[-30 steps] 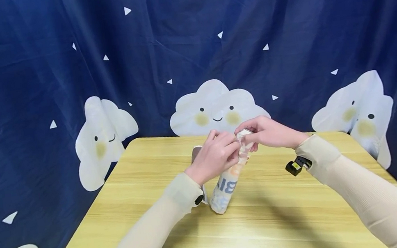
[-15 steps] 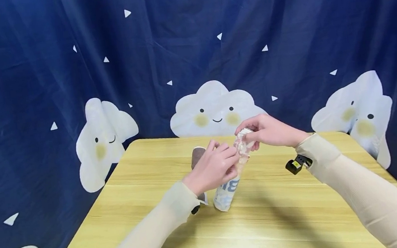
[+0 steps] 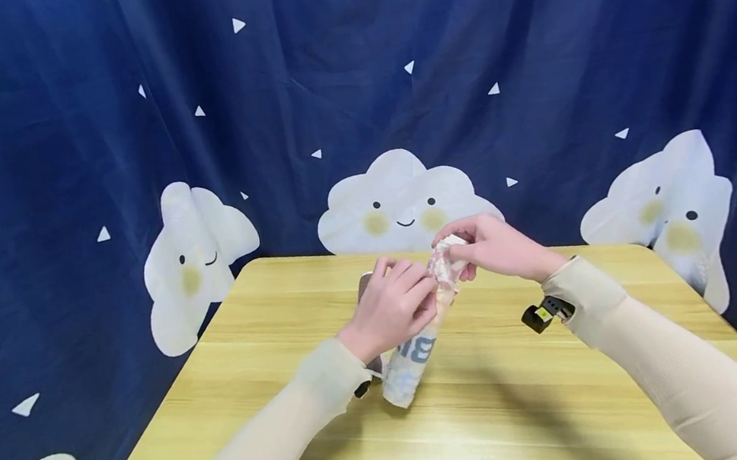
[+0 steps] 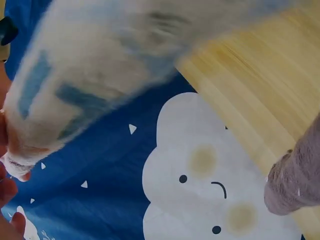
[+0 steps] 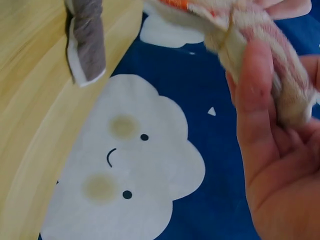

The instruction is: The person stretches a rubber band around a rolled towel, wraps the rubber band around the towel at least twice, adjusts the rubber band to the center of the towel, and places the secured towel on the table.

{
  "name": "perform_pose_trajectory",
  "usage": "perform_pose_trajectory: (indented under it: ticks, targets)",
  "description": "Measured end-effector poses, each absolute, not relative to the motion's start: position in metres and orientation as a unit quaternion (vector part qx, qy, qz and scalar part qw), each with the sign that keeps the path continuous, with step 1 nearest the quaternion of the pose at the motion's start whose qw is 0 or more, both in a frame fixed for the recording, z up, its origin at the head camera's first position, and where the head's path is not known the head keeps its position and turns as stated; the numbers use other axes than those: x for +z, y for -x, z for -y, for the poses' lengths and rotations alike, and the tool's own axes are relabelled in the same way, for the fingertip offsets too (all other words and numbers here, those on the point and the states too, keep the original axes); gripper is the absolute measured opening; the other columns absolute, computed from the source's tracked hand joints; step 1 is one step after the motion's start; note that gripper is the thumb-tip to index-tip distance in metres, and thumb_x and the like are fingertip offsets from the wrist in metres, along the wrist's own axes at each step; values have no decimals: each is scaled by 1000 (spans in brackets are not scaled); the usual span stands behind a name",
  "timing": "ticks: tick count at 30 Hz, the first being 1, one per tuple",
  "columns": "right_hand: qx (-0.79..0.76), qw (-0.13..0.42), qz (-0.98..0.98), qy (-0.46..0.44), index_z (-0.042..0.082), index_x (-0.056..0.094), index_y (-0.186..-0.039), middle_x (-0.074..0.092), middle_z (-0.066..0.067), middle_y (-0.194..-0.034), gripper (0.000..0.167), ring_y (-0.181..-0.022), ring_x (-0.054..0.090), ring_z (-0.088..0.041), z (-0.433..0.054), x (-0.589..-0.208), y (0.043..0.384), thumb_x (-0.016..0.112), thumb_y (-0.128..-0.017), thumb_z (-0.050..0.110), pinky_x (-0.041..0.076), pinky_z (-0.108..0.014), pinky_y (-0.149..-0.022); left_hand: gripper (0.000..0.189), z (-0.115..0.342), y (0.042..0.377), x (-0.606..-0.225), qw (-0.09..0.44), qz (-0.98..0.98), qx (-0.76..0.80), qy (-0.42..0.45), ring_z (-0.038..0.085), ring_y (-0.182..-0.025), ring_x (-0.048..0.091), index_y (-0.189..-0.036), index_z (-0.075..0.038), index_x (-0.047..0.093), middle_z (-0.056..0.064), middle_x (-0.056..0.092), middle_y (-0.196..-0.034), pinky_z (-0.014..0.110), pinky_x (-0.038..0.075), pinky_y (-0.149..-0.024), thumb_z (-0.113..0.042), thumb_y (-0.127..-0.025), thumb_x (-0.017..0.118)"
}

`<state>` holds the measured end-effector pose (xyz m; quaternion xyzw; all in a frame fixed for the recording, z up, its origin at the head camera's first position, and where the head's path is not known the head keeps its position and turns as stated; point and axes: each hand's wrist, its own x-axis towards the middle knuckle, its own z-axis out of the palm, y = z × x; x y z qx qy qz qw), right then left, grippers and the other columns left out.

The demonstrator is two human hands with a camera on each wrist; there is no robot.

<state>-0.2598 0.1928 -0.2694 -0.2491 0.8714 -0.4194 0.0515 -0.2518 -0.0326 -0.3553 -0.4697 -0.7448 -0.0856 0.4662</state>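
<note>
A rolled-up fuzzy towel (image 3: 409,351), pale with blue lettering, slants above the table in the head view. My right hand (image 3: 498,248) holds its upper, pink-and-white end; in the right wrist view the thumb (image 5: 256,75) lies along that end, fingers behind. A thin yellowish band or cord (image 5: 230,25) crosses the roll there. My left hand (image 3: 395,307) has curled fingers on the roll just below the right hand; its exact fingertip contact is hidden. The left wrist view shows the roll (image 4: 95,75) close up and blurred, with fingers (image 4: 7,192) at the left edge.
A grey-brown roll of cloth with a white edge (image 5: 90,47) lies on the wooden table (image 3: 534,394), mostly behind my left hand in the head view. A dark blue curtain (image 3: 349,71) with white clouds hangs behind the table.
The towel's lower end swings slightly right, then back left and toward me. My left hand shifts slightly left and down along it. My right hand keeps its hold at the top.
</note>
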Motion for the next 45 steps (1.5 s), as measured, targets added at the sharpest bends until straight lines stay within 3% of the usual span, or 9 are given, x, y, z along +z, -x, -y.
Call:
perform_pose_trajectory:
  ticks: [6,11,25,36,40,45]
  targets:
    - [-431,14,-878,207,8,71,-112,73,-10,-80,21,-63,69,-24,-189,-260,256,60,-95,14,59,-32,-61,21,32,255,-358,501,738,-120,435,18,-91,58,-108,-14,76,-1,69,-107,38,43,-85,-24,-91,66]
    - [-433,11,-881,192,7,71,-111,72,-10,-81,20,-63,69,-23,-190,-260,256,61,-96,15,59,-31,-61,18,28,256,-353,509,739,-106,428,18,-95,59,-105,-16,78,-4,70,-103,39,43,-87,-24,-93,69]
    - [-400,-24,-900,174,5,73,-98,71,-6,-71,17,-58,69,-21,-187,-270,264,60,-89,11,58,-32,-56,7,12,262,-361,408,786,-76,459,16,-89,49,-88,-16,68,-5,59,-95,33,37,-81,-21,-89,64]
    - [-414,-3,-901,133,-3,72,-101,70,-8,-68,21,-55,67,-19,-194,-280,268,59,-89,7,57,-30,-55,6,1,248,-385,359,786,-42,501,15,-91,47,-88,-20,65,-7,54,-92,33,37,-84,-21,-87,59]
    - [-426,10,-897,116,-4,72,-103,71,-9,-71,21,-56,68,-19,-199,-281,268,61,-90,8,58,-31,-56,13,6,241,-390,338,789,-31,513,15,-93,48,-94,-20,67,-9,59,-99,34,36,-85,-23,-86,58]
    - [-464,27,-879,110,-6,70,-106,72,-11,-76,22,-58,68,-20,-207,-278,266,62,-91,9,59,-32,-58,9,18,243,-385,343,792,-33,503,16,-92,49,-90,-20,66,-8,62,-102,36,37,-87,-24,-87,59]
